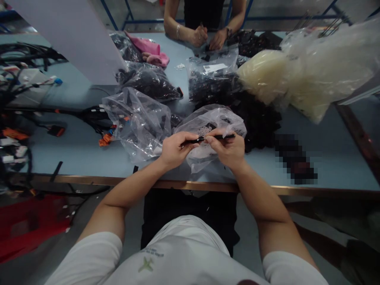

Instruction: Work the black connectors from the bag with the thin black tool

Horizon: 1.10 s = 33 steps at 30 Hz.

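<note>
Black plastic strip [218, 137] pinched at the fingertips of both hands, left hand [174, 149] and right hand [225, 149] close together, just above a clear plastic bag [218, 120] on the desk [261, 174]; small perforated grey piece [204, 131] just behind strip.

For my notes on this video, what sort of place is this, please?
Probably a wiring-harness workshop: a long workbench holds clear plastic bags of black plastic parts, cable harnesses with orange connectors lie at the left, and a co-worker works opposite.
</note>
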Each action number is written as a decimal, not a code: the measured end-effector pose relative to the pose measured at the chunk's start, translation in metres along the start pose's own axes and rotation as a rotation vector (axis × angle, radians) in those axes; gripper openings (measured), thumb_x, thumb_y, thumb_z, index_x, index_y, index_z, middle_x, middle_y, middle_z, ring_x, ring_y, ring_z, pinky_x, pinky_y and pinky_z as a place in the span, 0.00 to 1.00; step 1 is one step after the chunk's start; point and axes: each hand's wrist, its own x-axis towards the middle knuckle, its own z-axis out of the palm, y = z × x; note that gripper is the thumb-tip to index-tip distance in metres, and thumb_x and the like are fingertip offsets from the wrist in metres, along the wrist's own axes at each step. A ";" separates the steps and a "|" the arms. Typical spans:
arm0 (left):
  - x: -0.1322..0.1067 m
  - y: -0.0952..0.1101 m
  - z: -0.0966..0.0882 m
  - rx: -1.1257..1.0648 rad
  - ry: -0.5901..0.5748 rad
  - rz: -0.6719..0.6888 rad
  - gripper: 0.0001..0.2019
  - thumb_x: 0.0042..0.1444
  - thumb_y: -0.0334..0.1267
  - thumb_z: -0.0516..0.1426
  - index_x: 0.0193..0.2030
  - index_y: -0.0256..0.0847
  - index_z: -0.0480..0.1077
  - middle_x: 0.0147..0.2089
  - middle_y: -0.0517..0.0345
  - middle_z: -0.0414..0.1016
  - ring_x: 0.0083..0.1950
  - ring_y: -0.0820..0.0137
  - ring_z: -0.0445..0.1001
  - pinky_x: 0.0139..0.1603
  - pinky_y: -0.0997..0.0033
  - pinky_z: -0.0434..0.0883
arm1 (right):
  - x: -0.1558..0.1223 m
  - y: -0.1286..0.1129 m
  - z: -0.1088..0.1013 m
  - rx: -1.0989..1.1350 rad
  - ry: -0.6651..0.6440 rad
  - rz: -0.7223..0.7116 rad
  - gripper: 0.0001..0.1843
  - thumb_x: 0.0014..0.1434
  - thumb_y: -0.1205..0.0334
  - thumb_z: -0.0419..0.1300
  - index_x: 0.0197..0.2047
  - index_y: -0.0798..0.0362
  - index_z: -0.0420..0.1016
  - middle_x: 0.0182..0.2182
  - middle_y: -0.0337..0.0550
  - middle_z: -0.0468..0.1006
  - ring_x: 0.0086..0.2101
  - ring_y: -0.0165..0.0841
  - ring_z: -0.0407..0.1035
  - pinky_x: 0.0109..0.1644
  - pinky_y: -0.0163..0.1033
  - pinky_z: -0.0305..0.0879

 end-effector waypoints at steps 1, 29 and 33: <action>0.000 0.000 0.000 0.006 0.013 0.036 0.13 0.67 0.51 0.67 0.47 0.43 0.82 0.46 0.52 0.89 0.47 0.65 0.88 0.51 0.68 0.84 | 0.000 0.000 0.000 -0.009 0.001 -0.007 0.08 0.64 0.55 0.69 0.35 0.48 0.86 0.29 0.37 0.86 0.29 0.31 0.78 0.34 0.36 0.75; -0.002 0.001 0.000 -0.050 -0.036 -0.126 0.16 0.66 0.52 0.67 0.50 0.43 0.83 0.48 0.49 0.88 0.47 0.62 0.88 0.51 0.63 0.84 | -0.003 0.007 0.000 0.039 -0.006 0.003 0.16 0.66 0.42 0.68 0.35 0.45 0.86 0.26 0.38 0.80 0.29 0.33 0.76 0.31 0.37 0.73; -0.001 0.001 -0.001 -0.021 -0.034 -0.090 0.16 0.66 0.54 0.67 0.49 0.44 0.83 0.47 0.51 0.89 0.48 0.62 0.88 0.52 0.62 0.84 | -0.003 0.006 0.000 0.026 0.002 -0.017 0.17 0.67 0.42 0.67 0.34 0.44 0.86 0.25 0.37 0.79 0.29 0.33 0.75 0.30 0.37 0.71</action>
